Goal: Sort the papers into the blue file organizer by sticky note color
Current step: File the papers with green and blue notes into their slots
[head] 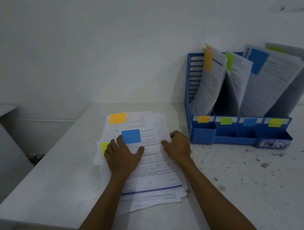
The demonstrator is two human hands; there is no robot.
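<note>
Head: papers; stained table; wall

I log paper stack lying flat, loosely fanned, blue sticky note on top sheet. Blue file organizer stands just right, holding orange-, green- and blue-tagged sheets.

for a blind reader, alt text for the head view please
A left hand presses flat on a loose stack of papers on a white table while the right hand grips its right edge. A blue file organizer holding colour-tagged papers stands to the right.
</note>
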